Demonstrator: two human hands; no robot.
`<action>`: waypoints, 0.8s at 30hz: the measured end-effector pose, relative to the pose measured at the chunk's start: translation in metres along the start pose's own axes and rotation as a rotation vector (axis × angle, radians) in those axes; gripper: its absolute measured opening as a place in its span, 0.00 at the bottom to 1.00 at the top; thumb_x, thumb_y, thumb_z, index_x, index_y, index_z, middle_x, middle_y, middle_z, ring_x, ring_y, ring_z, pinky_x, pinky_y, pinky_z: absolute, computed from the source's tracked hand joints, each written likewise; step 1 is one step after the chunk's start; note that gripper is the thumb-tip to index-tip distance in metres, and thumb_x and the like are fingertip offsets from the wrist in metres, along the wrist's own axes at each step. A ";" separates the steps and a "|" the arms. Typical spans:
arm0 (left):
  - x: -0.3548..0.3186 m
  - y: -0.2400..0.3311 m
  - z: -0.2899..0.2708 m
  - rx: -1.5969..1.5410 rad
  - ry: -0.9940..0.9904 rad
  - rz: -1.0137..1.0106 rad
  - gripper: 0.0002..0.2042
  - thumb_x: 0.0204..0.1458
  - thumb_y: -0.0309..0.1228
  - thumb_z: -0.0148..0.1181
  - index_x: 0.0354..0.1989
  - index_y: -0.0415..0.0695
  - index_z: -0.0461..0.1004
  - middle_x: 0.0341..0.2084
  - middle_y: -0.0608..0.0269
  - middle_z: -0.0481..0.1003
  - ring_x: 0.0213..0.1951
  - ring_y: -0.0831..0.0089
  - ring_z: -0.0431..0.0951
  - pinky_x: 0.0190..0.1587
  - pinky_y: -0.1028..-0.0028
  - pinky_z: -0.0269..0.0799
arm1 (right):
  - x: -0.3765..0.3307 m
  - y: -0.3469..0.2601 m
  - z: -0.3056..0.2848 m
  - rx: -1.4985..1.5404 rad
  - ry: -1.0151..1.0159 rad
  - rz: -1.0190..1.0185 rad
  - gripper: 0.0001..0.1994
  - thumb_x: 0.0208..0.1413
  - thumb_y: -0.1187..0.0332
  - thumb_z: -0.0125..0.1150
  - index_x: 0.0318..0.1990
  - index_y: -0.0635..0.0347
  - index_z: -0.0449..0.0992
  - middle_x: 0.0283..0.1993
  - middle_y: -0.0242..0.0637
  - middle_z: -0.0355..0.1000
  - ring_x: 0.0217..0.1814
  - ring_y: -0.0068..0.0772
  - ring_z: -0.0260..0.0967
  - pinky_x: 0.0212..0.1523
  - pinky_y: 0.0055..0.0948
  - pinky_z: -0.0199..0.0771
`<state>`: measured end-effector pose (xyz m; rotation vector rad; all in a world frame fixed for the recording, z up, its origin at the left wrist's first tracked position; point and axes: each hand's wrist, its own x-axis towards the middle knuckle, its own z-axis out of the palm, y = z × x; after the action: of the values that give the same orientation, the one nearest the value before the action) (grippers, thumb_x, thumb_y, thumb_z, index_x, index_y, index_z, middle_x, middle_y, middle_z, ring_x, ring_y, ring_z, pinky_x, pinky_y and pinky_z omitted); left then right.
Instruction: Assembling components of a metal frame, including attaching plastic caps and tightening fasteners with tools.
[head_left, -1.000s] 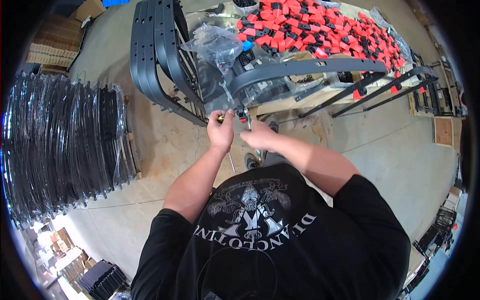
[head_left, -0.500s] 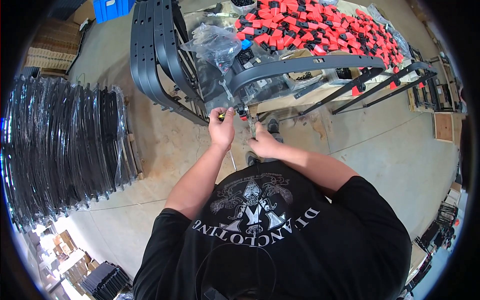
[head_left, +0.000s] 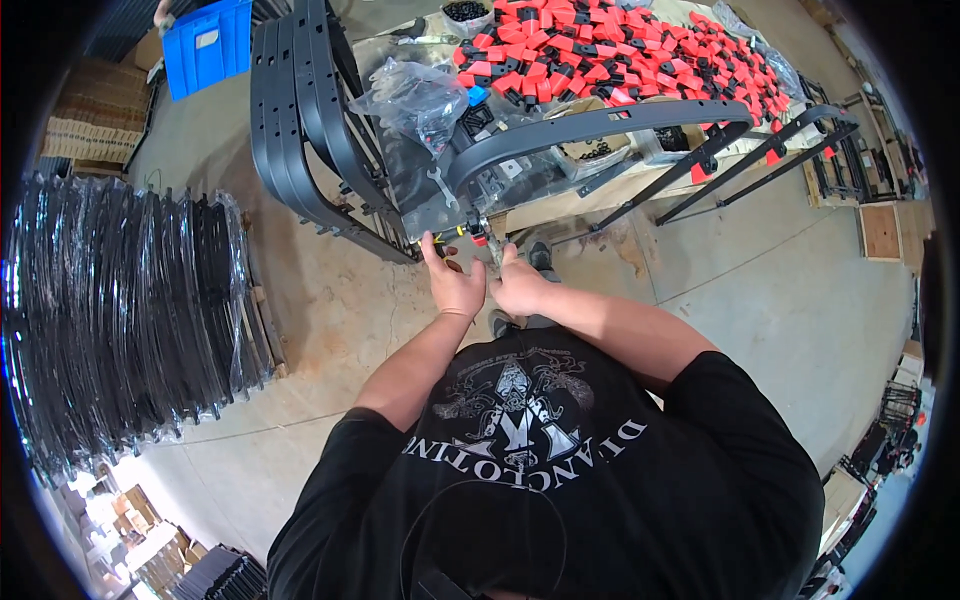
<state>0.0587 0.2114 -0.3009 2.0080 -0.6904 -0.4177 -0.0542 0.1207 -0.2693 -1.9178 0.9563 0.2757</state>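
Observation:
My left hand [head_left: 457,287] is partly closed round a yellow-and-black screwdriver [head_left: 439,243], its index finger stretched along it. Just beyond the fingertips is a small red and black piece [head_left: 479,238] at the near end of a curved dark grey bar [head_left: 600,124]. My right hand [head_left: 518,287] is closed beside that piece, with its thumb and fingers round something greyish that I cannot make out. Both hands are close together at the table's front edge. An open-ended wrench [head_left: 442,187] lies on the table past them.
A heap of red and black plastic parts [head_left: 620,50] covers the table's back. Curved dark frames [head_left: 285,120] stand at the left, and wrapped black tubes [head_left: 130,310] are stacked farther left. Another person's hand [head_left: 161,14] is by a blue bin [head_left: 207,50].
My left hand has turned, its index finger now stretched forward, and has come nearer my right hand. The screwdriver's shaft no longer shows below it. A person's hand has appeared by the blue bin.

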 end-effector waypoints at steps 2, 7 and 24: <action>-0.004 -0.002 0.003 0.029 0.014 0.017 0.49 0.45 0.27 0.66 0.74 0.46 0.42 0.42 0.59 0.70 0.29 0.69 0.71 0.35 0.67 0.72 | -0.006 -0.001 -0.001 -0.016 0.011 0.001 0.35 0.57 0.66 0.53 0.64 0.82 0.45 0.46 0.73 0.72 0.53 0.66 0.73 0.55 0.49 0.72; -0.006 0.009 -0.010 0.026 -0.079 0.085 0.47 0.47 0.26 0.65 0.74 0.45 0.42 0.41 0.59 0.71 0.29 0.69 0.71 0.35 0.67 0.72 | -0.002 0.008 0.004 0.234 0.135 0.050 0.26 0.62 0.62 0.56 0.60 0.71 0.59 0.44 0.64 0.74 0.50 0.60 0.75 0.53 0.46 0.73; 0.049 -0.029 -0.027 -0.623 0.232 -0.467 0.09 0.53 0.26 0.59 0.41 0.44 0.68 0.20 0.71 0.68 0.16 0.79 0.66 0.17 0.74 0.60 | -0.067 0.141 -0.065 1.137 0.430 0.271 0.05 0.62 0.67 0.54 0.41 0.56 0.67 0.25 0.30 0.63 0.23 0.28 0.65 0.26 0.36 0.74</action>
<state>0.1204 0.2111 -0.3134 1.5613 0.0720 -0.5762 -0.2121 0.0653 -0.2900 -0.7963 1.2695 -0.4762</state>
